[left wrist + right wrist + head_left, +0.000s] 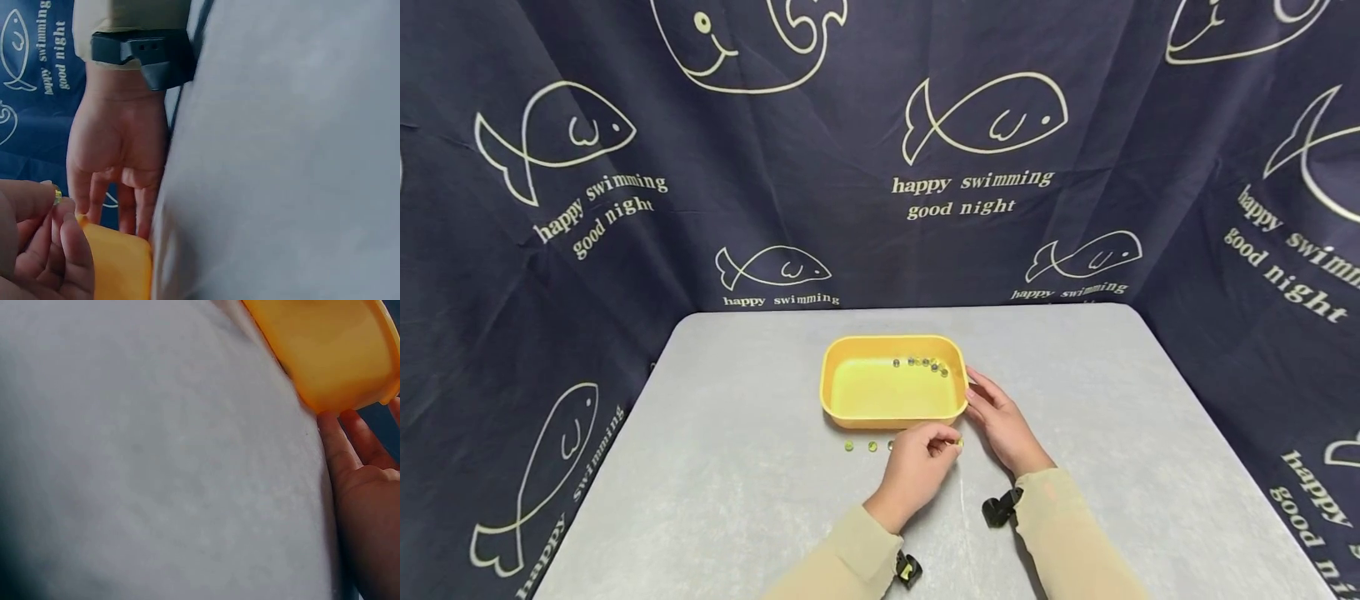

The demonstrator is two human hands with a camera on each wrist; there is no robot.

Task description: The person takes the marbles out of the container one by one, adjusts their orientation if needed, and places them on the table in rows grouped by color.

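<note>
Grey table (715, 467), yellow tray (831, 392) at its centre, fish-print cloth (775, 167) hanging behind. Three marbles (872, 447) lined up on the table just before the tray's near wall; about six more marbles (921, 362) clustered along the far wall inside. Left hand (917, 467) in front of the tray, fingertips pinching one small marble (959, 444), blocking any clear look at it from the head view. Sharper from the left wrist: bead (57, 196) nipped between thumb and finger. Right hand (1003, 421) flat, straight fingers (340, 440) touching the tray's right wall, confirmed close up by the right wrist.
</note>
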